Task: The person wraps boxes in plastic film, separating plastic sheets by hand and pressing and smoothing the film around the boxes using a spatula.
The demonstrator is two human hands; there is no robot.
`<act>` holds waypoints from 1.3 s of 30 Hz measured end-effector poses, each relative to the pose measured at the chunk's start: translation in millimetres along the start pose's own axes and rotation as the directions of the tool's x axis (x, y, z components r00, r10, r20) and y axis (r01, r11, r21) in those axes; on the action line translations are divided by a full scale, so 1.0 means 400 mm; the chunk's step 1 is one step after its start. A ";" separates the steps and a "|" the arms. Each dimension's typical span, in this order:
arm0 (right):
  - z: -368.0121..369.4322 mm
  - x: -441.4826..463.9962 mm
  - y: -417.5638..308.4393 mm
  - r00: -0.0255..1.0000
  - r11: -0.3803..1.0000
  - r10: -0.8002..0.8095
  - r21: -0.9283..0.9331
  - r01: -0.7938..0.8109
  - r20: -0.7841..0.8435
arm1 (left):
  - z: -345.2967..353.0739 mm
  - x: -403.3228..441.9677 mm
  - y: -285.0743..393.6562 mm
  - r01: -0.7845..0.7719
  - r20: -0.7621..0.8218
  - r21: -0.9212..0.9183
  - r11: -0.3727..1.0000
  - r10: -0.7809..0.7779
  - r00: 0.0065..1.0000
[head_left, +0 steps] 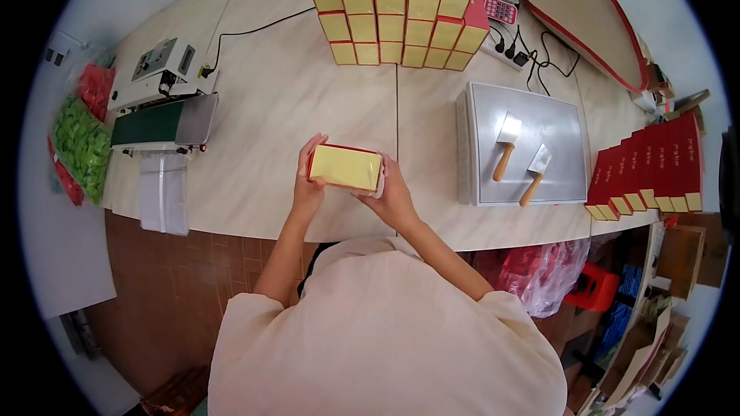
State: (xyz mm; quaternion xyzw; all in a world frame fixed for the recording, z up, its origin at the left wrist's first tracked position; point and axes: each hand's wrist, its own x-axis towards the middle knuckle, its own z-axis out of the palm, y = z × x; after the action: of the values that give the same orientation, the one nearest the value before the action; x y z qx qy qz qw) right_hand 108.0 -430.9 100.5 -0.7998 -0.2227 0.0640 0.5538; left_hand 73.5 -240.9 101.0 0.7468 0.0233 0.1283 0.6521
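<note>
A small red and yellow cardboard box (344, 167) is held between my two hands above the front part of the table, its yellow face turned up toward me. My left hand (310, 173) is closed on its left end, with fingers along the side. On the right end, my right hand (391, 192) grips the box, its thumb near the lower edge. Red edging shows along the top and left side of the box. The undersides of the box and some fingers are hidden.
Stacked red and yellow boxes (389, 8) stand at the back. A metal-topped case (482, 177) carries two wooden-handled scrapers (502, 150). More red boxes (651, 166) line the right end. A sealing machine (158, 123) with plastic bags (163, 196) sits left. Black cables (543, 62) lie back right.
</note>
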 end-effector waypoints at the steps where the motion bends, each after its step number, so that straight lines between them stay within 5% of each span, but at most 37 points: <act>1: 0.001 0.001 -0.015 1.000 1.000 0.001 0.003 -0.001 -0.001 | -0.008 0.008 -0.003 -0.007 -0.015 -0.075 0.997 0.006 1.000; 6: -0.005 0.004 -0.042 0.993 0.995 -0.071 0.068 0.077 -0.091 | -0.040 0.034 0.037 0.022 0.005 -0.193 0.981 -0.021 1.000; 10: -0.038 0.032 -0.081 0.990 0.994 0.035 0.107 -0.021 -0.134 | -0.044 0.083 0.124 0.156 0.006 0.017 0.988 -0.156 0.988; 12: -0.058 0.049 -0.084 0.984 0.991 0.083 -0.092 -0.098 -0.156 | -0.052 0.105 0.149 0.177 0.001 0.131 0.975 -0.179 0.984; 14: -0.081 0.063 -0.109 0.983 0.989 0.144 -0.022 -0.148 -0.115 | -0.068 0.120 0.170 0.060 0.068 0.510 0.858 -0.110 0.992; 18: -0.099 0.047 -0.144 0.986 0.979 0.119 0.181 -0.096 -0.118 | -0.084 0.130 0.196 0.058 0.055 0.608 0.792 -0.114 0.992; 23: -0.167 0.027 -0.150 0.951 0.970 0.119 0.238 -0.049 -0.286 | -0.053 0.126 0.256 -0.049 -0.106 0.625 0.779 0.147 0.983; 25: -0.195 0.014 -0.118 0.929 0.975 0.111 0.220 -0.033 -0.353 | -0.034 0.113 0.286 -0.110 -0.013 0.615 0.781 0.149 0.989; 27: -0.230 -0.007 -0.083 0.901 0.984 0.156 0.146 -0.105 -0.405 | -0.010 0.096 0.302 -0.366 0.360 0.608 0.705 0.166 0.918; 29: -0.266 -0.039 -0.025 0.865 0.987 0.148 0.019 -0.159 -0.479 | 0.023 0.093 0.321 -0.352 0.420 0.602 0.717 0.091 0.903; 31: -0.306 -0.075 0.021 0.826 0.969 0.131 -0.105 -0.224 -0.549 | 0.043 0.112 0.321 -0.561 0.537 0.667 0.491 0.205 0.818; 39: -0.481 -0.185 0.137 0.556 0.793 0.117 -0.260 -0.551 -0.823 | 0.085 0.198 0.270 -0.757 0.760 0.506 0.414 0.201 0.618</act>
State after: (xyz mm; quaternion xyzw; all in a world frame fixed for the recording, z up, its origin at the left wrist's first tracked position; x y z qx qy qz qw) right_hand 124.6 -643.1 112.4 -0.8875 0.1907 -0.2350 0.3473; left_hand 143.1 -273.9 215.5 0.9213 -0.3567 0.0570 0.1441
